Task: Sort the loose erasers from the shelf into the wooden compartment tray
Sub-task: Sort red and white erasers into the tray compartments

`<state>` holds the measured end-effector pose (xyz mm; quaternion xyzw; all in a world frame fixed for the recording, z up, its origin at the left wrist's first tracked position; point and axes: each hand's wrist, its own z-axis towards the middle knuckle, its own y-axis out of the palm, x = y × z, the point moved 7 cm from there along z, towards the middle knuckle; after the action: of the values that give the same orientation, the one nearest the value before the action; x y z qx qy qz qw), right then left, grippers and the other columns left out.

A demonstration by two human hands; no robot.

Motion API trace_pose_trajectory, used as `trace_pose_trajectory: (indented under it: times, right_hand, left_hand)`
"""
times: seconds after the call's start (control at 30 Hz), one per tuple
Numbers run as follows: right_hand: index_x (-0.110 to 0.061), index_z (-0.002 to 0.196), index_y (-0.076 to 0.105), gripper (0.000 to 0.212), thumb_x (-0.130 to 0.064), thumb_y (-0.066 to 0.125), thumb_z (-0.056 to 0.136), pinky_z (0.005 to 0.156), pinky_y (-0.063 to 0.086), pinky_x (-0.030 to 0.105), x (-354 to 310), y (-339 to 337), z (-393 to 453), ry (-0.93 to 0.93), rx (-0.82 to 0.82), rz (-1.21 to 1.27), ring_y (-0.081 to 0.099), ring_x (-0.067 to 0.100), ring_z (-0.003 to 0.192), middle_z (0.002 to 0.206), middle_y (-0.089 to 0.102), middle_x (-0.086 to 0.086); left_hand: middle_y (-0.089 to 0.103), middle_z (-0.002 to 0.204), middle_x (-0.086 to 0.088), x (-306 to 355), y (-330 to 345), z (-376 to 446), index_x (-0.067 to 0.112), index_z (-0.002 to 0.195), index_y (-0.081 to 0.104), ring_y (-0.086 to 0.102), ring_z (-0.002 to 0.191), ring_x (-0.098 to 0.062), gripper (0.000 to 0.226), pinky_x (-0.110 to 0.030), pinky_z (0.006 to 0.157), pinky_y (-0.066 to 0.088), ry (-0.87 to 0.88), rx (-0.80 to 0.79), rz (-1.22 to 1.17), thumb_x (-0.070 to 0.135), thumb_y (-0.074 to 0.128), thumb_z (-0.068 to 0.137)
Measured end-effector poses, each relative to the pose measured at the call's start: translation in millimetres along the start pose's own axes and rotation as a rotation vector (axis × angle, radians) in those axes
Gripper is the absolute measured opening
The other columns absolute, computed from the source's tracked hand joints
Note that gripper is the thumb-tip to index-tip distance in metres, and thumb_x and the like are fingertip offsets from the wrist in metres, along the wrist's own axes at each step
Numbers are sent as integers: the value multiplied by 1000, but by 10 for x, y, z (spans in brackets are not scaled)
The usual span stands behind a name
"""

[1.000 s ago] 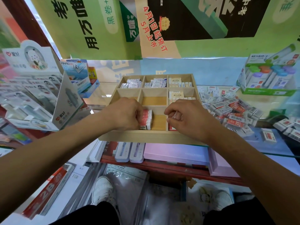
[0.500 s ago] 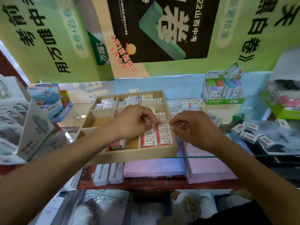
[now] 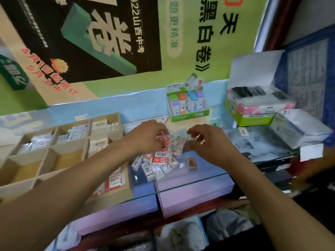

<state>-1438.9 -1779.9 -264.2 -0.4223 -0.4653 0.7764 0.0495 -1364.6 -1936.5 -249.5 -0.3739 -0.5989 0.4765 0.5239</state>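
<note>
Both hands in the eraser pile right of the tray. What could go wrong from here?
1. The left hand grips several wrapped erasers at once; one may slip out on the way to the wooden tray.
2. The loose eraser pile lies near the glass shelf edge; raking could push some off.
3. A lone eraser beside the right hand could be missed.

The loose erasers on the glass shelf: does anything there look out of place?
One eraser lies alone, apart from the heap of erasers, toward the shelf's front edge. Another sits far right, near the boxes.
</note>
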Motion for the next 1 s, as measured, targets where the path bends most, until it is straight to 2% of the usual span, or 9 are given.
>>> trace_pose_trajectory:
  times: [0.13,0.23,0.37,0.47,0.6,0.73,0.8,0.9,1.0]
  right_hand:
    - [-21,136,51,51,-33,64,88,97,44,38,-53,335,-62,-87,-190,-44,54,21,110,127,54,6]
    - [-19,146,38,61,-49,38,92,109,33,45,-62,553,-126,-201,-214,-263,39,31,132,149,38,9]
    - [-17,144,43,64,-49,24,92,107,31,50,40,535,-102,-208,-139,-366,42,36,130,146,43,12]
    - [-20,146,39,66,-50,18,91,110,27,52,167,460,-60,-146,-122,-422,40,34,133,149,40,11]
    - [-21,147,34,73,-53,9,86,109,30,49,317,335,17,-71,-102,-458,41,34,130,150,37,10]
    - [-21,150,28,67,-51,18,90,114,23,46,320,248,22,-29,-78,-455,32,31,138,156,27,8]
    - [-24,149,28,66,-53,18,91,116,22,48,251,275,-33,-61,-81,-445,28,30,141,157,25,6]
    - [-24,148,31,70,-54,8,89,116,16,51,197,413,-132,-143,-145,-456,20,31,145,159,22,7]
    - [-22,146,36,67,-49,9,91,115,19,54,267,429,-117,-133,-150,-480,22,33,144,158,24,9]
  left_hand:
    - [58,110,-6,29,49,200,23,108,69,59,102,-24,27,-36,88,49,24,-5,58,22,65,82]
    - [59,111,-5,-22,50,230,23,106,70,56,104,-21,28,-32,90,46,44,-43,74,16,70,79]
    - [58,109,2,-154,18,169,25,104,70,55,102,-15,25,-26,87,43,49,-31,5,18,72,81]
    - [58,108,5,-186,6,118,26,103,70,55,101,-13,24,-22,83,39,49,-38,-15,17,72,80]
    - [62,108,10,-108,-3,102,27,105,71,57,98,-6,28,-15,80,43,57,-28,-98,12,67,82]
    - [59,126,-1,-118,-19,146,21,118,66,52,118,-16,37,-27,99,41,29,40,-76,11,63,82]
    - [48,144,-6,-170,77,192,19,135,53,40,134,-22,44,-30,108,31,-17,-36,51,19,55,91]
    - [19,160,-4,-158,291,202,24,148,36,15,148,-18,46,-27,116,13,-14,-189,37,23,36,102]
    - [17,160,5,-78,346,186,29,146,40,13,148,-12,47,-20,114,8,45,-202,-71,15,34,102]
